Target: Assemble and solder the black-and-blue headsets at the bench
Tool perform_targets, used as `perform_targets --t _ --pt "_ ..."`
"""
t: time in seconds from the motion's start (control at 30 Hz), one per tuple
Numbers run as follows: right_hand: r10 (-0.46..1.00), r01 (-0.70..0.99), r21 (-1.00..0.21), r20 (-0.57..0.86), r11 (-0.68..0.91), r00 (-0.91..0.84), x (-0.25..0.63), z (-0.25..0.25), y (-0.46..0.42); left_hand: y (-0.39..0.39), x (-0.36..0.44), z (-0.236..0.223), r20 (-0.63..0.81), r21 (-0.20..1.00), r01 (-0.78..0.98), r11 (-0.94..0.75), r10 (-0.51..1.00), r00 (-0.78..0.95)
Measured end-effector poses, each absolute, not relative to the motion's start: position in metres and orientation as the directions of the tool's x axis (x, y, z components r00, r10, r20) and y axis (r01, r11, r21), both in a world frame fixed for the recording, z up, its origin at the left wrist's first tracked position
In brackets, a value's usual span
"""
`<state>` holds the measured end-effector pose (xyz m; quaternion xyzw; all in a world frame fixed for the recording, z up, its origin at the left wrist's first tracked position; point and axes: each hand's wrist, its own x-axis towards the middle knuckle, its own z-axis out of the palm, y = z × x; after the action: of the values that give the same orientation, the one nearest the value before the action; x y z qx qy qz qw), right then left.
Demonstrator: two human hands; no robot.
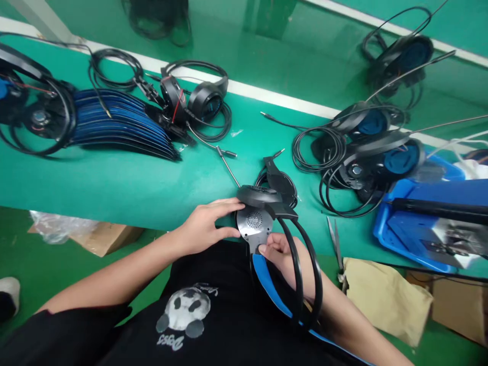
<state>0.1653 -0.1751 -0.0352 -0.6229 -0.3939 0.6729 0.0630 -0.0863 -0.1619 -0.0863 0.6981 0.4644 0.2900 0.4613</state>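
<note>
I hold a black headset (267, 203) at the near edge of the green table (114, 183). My left hand (206, 226) wraps its fingers round the black ear cup and the grey speaker plate (253, 226). My right hand (278, 254) pinches the lower edge of that plate from below, partly hidden behind the double black headband (305, 274). A blue headband pad (270, 290) hangs under the band toward my lap. The headset's cable (282, 178) coils just behind it.
A fanned stack of blue pads (122, 124) lies at the left, with headsets (198, 99) and cables beyond. More headsets (366, 147) pile up at the right, beside a blue tray (412, 229). Scissors (335, 241) lie near my right arm. Cardboard boxes (102, 236) sit under the table.
</note>
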Motion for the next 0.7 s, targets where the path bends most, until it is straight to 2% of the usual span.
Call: perform_targets --t 0.2,0.4,0.5,0.7 --pt "0.649 0.642 -0.593 -0.737 -0.487 -0.19 0.164 -0.036 -0.164 -0.162 -0.081 -0.088 -0.014 0.905 0.403 -0.135 0.939 0.345" --pt "0.717 0.877 -0.449 -0.667 -0.172 -0.201 0.162 -0.032 -0.162 -0.163 -0.08 -0.091 0.016 0.905 0.395 -0.157 0.941 0.339" --pt "0.753 0.907 -0.403 -0.633 -0.12 -0.181 0.162 -0.033 -0.169 -0.165 -0.079 -0.092 0.037 0.901 0.396 -0.177 0.941 0.335" --pt "0.892 0.837 -0.538 -0.421 -0.099 -0.165 0.164 -0.042 -0.187 -0.168 -0.078 -0.089 0.129 0.85 0.442 -0.287 0.926 0.355"
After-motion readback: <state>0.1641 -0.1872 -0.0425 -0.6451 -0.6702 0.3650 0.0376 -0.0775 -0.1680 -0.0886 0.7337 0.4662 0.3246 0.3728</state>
